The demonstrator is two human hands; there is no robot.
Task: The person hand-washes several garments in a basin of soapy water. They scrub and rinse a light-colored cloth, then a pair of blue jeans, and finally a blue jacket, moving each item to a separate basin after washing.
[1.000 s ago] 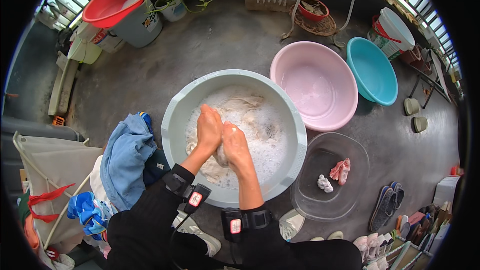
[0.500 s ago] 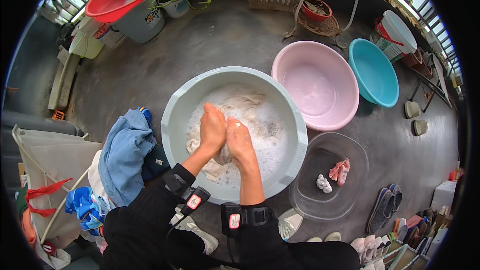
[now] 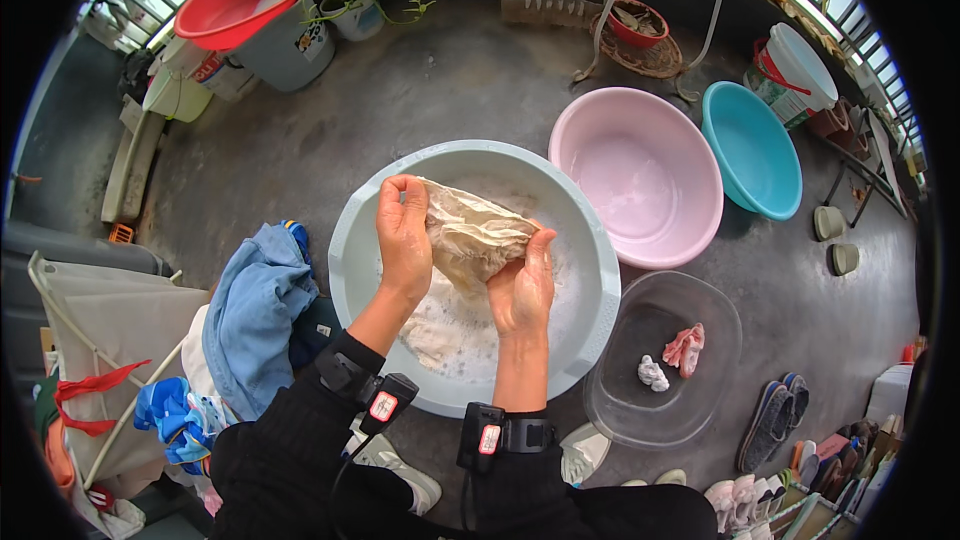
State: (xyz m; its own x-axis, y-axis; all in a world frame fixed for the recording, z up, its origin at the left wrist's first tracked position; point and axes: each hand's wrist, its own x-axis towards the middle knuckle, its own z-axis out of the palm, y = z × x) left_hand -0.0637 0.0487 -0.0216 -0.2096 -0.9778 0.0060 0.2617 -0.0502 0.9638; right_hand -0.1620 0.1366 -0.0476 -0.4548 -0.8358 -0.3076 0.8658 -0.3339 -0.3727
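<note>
Stretched between my two hands is a wet cream cloth garment (image 3: 470, 225), raised over a large pale grey-green basin (image 3: 345, 240). My left hand (image 3: 404, 240) pinches its upper left end. At the other end, my right hand (image 3: 522, 285) grips the edge with the thumb on top and the fingers partly hidden beneath. White suds (image 3: 470, 345) fill the basin below. More pale cloth (image 3: 430, 330) lies soaking at its lower left, partly covered by foam.
A pink basin (image 3: 637, 175) touches the right rim, with a teal basin (image 3: 752, 150) beyond it. A clear tub (image 3: 620, 410) holds two small crumpled cloths. Blue denim (image 3: 255, 310) lies piled at left. Slippers (image 3: 768, 425) and a shoe rack are lower right.
Both hands have risen out of the suds and moved apart, lifting the cloth. Before, they were pressed together over it, low in the basin.
</note>
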